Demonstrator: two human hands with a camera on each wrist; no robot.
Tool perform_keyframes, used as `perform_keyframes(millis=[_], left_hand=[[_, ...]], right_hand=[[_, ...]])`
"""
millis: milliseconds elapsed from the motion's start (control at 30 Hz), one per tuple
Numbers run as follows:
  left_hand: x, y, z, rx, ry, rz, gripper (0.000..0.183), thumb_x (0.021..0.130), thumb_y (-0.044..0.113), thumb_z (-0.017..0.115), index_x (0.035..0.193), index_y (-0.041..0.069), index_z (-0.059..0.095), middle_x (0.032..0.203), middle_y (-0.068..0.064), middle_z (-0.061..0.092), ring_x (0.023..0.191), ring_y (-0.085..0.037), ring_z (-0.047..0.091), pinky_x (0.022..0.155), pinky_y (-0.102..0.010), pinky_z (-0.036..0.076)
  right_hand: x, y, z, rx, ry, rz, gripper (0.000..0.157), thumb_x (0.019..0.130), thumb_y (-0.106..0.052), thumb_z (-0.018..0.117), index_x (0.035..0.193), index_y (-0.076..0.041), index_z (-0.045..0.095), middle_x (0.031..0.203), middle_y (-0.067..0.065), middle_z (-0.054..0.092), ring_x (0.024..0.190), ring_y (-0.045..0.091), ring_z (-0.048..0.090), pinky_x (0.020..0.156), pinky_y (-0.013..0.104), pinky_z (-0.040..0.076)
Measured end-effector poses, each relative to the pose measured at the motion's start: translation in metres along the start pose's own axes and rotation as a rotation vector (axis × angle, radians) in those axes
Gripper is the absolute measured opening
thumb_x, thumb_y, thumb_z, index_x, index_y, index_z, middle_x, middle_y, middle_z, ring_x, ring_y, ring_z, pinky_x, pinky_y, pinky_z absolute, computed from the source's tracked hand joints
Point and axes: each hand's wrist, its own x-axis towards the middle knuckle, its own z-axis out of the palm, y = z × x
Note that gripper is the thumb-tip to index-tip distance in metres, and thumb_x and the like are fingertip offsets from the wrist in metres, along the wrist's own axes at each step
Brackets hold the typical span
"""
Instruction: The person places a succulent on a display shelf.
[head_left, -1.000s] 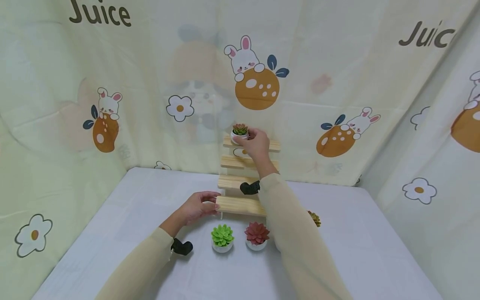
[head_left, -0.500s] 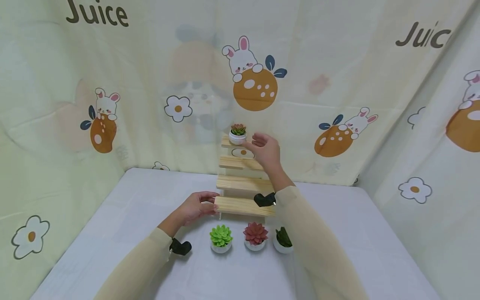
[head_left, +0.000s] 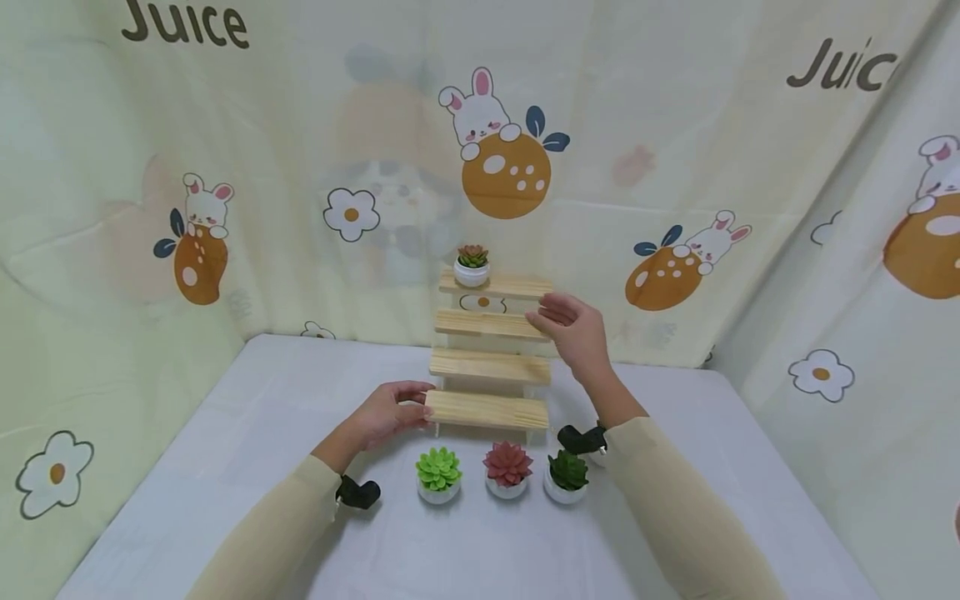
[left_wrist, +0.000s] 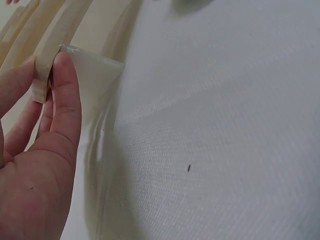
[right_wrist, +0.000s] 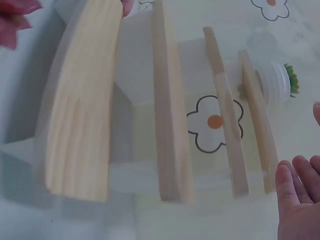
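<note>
A stepped wooden shelf [head_left: 489, 367] with several slats stands at the back of the white table [head_left: 225, 467]. A small potted succulent [head_left: 472, 265] sits on the left end of its top slat; the same pot [right_wrist: 279, 84] shows in the right wrist view. My left hand [head_left: 390, 412] pinches the left end of the bottom slat [left_wrist: 42, 75] between thumb and fingers. My right hand [head_left: 573, 329] hovers empty with relaxed fingers beside the second slat's right end. Three potted succulents stand in front: light green [head_left: 438, 473], red [head_left: 507, 468], dark green [head_left: 567, 475].
A cream curtain [head_left: 150, 167] printed with rabbits, flowers and "Juice" hangs behind and on both sides of the table. Bare white tabletop lies to the left and right of the shelf.
My right hand let go of the pot on the top slat and drew back down and to the right. The left hand kept its hold on the bottom slat.
</note>
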Motion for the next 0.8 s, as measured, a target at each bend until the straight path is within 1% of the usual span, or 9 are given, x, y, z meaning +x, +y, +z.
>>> perform_keyframes(millis=[200, 367, 467, 567, 667, 767, 800], left_hand=[[0.001, -0.002, -0.001, -0.003, -0.002, 0.004, 0.052, 0.094, -0.007, 0.066, 0.144, -0.003, 0.052, 0.121, -0.016, 0.055, 0.098, -0.02, 0.068, 0.092, -0.035, 0.064], [0.001, -0.003, -0.001, -0.003, 0.004, 0.005, 0.053, 0.094, -0.007, 0.067, 0.144, -0.003, 0.052, 0.121, -0.015, 0.055, 0.097, -0.019, 0.068, 0.091, -0.035, 0.064], [0.001, -0.003, -0.002, -0.007, 0.005, 0.012, 0.053, 0.094, -0.007, 0.066, 0.145, -0.004, 0.051, 0.12, -0.014, 0.055, 0.097, -0.019, 0.067, 0.091, -0.034, 0.065], [0.001, -0.003, -0.003, -0.012, -0.001, 0.018, 0.054, 0.094, -0.007, 0.066, 0.146, -0.006, 0.049, 0.12, -0.013, 0.055, 0.097, -0.018, 0.067, 0.091, -0.033, 0.064], [0.001, -0.003, -0.002, -0.014, 0.0, 0.017, 0.054, 0.095, -0.007, 0.066, 0.146, -0.006, 0.048, 0.12, -0.014, 0.055, 0.097, -0.018, 0.067, 0.091, -0.033, 0.064], [0.001, -0.003, -0.001, -0.018, 0.003, 0.014, 0.054, 0.095, -0.007, 0.065, 0.146, -0.006, 0.048, 0.12, -0.014, 0.055, 0.097, -0.018, 0.067, 0.091, -0.034, 0.064], [0.001, -0.003, 0.0, -0.019, 0.003, 0.015, 0.054, 0.095, -0.007, 0.066, 0.146, -0.006, 0.048, 0.12, -0.014, 0.055, 0.097, -0.018, 0.067, 0.092, -0.034, 0.064]], right_hand=[[-0.024, 0.005, -0.024, -0.013, 0.006, -0.002, 0.058, 0.089, -0.032, 0.081, 0.137, -0.006, 0.062, 0.137, 0.014, 0.065, 0.128, 0.027, 0.063, 0.091, 0.011, 0.057], [-0.044, 0.012, -0.039, -0.053, 0.011, 0.035, 0.06, 0.09, -0.037, 0.08, 0.139, -0.008, 0.062, 0.14, 0.012, 0.065, 0.131, 0.026, 0.062, 0.093, 0.01, 0.056], [-0.056, 0.02, -0.047, -0.08, 0.022, 0.059, 0.061, 0.09, -0.04, 0.079, 0.139, -0.01, 0.062, 0.14, 0.01, 0.065, 0.131, 0.026, 0.061, 0.092, 0.01, 0.055], [-0.069, 0.031, -0.053, -0.092, 0.042, 0.063, 0.06, 0.089, -0.041, 0.079, 0.138, -0.011, 0.062, 0.14, 0.01, 0.065, 0.13, 0.027, 0.061, 0.092, 0.009, 0.056], [-0.081, 0.042, -0.058, -0.103, 0.08, 0.055, 0.058, 0.088, -0.04, 0.08, 0.136, -0.011, 0.064, 0.137, 0.01, 0.066, 0.125, 0.019, 0.065, 0.092, 0.009, 0.055], [-0.095, 0.052, -0.062, -0.137, 0.145, 0.048, 0.056, 0.088, -0.04, 0.081, 0.134, -0.012, 0.066, 0.135, 0.007, 0.068, 0.118, 0.007, 0.065, 0.094, 0.008, 0.054], [-0.099, 0.055, -0.064, -0.152, 0.171, 0.046, 0.054, 0.088, -0.041, 0.081, 0.133, -0.013, 0.067, 0.134, 0.006, 0.068, 0.117, 0.004, 0.065, 0.097, 0.01, 0.054]])
